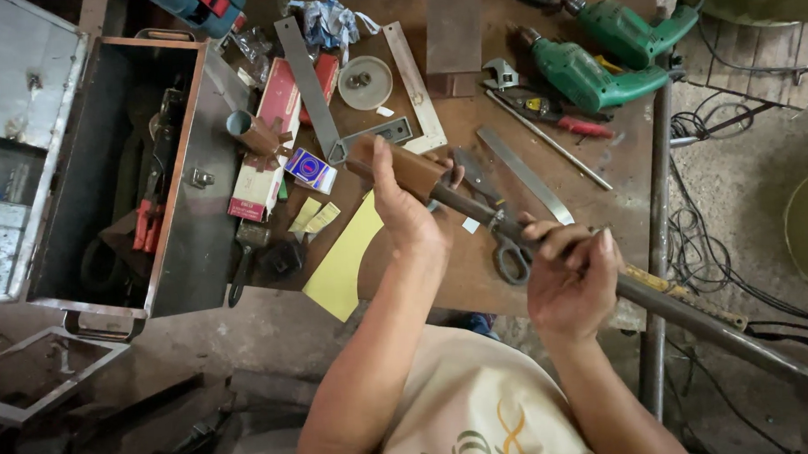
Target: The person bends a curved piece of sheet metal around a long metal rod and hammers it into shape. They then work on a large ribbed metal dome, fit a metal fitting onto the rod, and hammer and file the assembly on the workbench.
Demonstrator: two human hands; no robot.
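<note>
The left hand (403, 209) grips a brown sleeve (400, 167) on the far end of a long metal pipe (694, 320); the right hand (569, 279) clamps the pipe nearer. The sleeve looks seated, held above the workbench (471, 99).

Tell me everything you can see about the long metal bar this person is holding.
The bar is a long, dark, dull steel piece, rusty brown and thicker at its upper-left end, which looks like a boxy sleeve. It runs diagonally from above the table down to the lower right, past the table edge. The left hand grips the brown end; the right hand wraps the shaft further down. It is lifted, passing over scissors and a yellow sheet. Whether it is hollow cannot be told.
</note>
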